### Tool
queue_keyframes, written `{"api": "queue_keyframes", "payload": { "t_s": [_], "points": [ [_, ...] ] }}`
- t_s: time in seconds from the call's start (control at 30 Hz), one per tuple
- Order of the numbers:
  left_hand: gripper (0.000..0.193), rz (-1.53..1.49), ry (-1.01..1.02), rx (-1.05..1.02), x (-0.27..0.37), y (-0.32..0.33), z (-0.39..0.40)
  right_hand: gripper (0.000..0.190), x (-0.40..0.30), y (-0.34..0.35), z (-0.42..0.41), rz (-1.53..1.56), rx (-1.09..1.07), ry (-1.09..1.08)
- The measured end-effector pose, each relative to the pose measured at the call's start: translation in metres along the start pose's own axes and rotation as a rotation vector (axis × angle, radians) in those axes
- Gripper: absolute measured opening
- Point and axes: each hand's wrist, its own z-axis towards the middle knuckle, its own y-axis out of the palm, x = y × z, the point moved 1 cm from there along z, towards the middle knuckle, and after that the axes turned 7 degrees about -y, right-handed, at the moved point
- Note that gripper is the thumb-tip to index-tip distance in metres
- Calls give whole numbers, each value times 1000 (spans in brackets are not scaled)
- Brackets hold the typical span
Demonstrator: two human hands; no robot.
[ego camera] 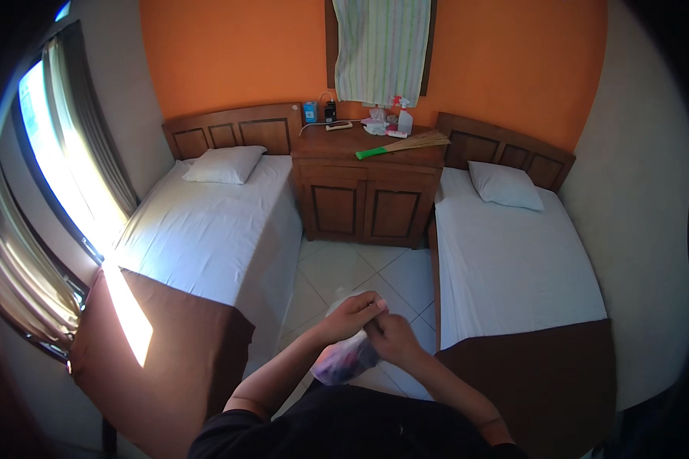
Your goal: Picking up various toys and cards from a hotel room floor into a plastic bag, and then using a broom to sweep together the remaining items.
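Both my hands meet in front of my body, above the tiled floor. My left hand point(353, 315) has its fingers curled round the top of a translucent plastic bag point(347, 358). Touching it, my right hand point(395, 338) is closed on the gathered upper part of the same bag. Purple and reddish contents show through the plastic as the bag hangs below the hands. What exactly lies inside cannot be told, and the hands hide the bag's neck.
Beds with white sheets point(206, 229) and brown runners point(172, 333) flank me. Between the headboards stands a wooden cabinet point(321, 150), holding a green-handled stick broom point(373, 152), a spray bottle point(405, 121) and a blue box point(310, 112). Tiled floor point(333, 267) lies between the beds.
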Motion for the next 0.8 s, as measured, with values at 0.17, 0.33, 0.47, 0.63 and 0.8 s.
{"api": "queue_keyframes", "payload": {
  "t_s": [0.17,0.33,0.47,0.63,0.8],
  "points": [
    [40,-416,-100,-102,-27,-39,57,17,41,-29,72,207,137,-36],
    [36,6,207,8,-42,-75,105,8,97,-52,118,484,47,264],
    [31,254,324,-55,-33,-108,143,9,129,-43,151,643,101,329],
    [29,274,249,-106,-34,-160,194,11,182,-37,216,541,0,269],
    [27,205,256,112,-40,-219,258,17,212,-39,314,751,-92,313]
  ]
}}
